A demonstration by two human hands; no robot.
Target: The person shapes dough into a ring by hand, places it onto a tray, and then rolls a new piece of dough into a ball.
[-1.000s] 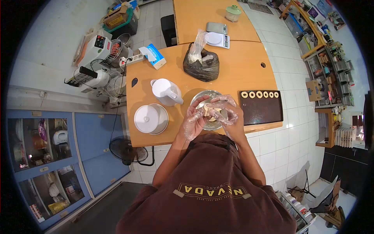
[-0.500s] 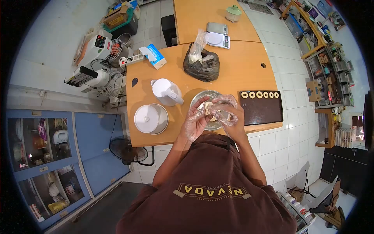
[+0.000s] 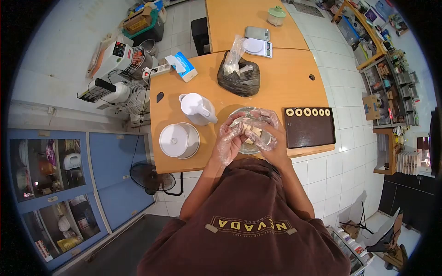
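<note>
Both hands wear clear plastic gloves and meet above a metal bowl [image 3: 244, 110] near the table's front edge. Pale dough [image 3: 247, 128] shows between their fingertips. My left hand [image 3: 230, 140] curls round the dough from the left, and my right hand [image 3: 271, 138] closes on it from the right. The fingers partly hide the dough and the bowl, where more pale dough lies. Right of the bowl is a dark tray [image 3: 311, 131] with a row of several pale rings [image 3: 307, 112] along its far edge.
On the table stand a white jug [image 3: 197, 109], a white lidded container [image 3: 175, 140], a black plastic bag [image 3: 239, 83], a tissue box [image 3: 185, 69], a white scale [image 3: 258, 47] and a green-lidded chopper [image 3: 276, 16]. A fan [image 3: 149, 177] stands left.
The fingers of both hands have drawn closer together around the dough. My right hand's fingers have shifted over it, covering more of the bowl.
</note>
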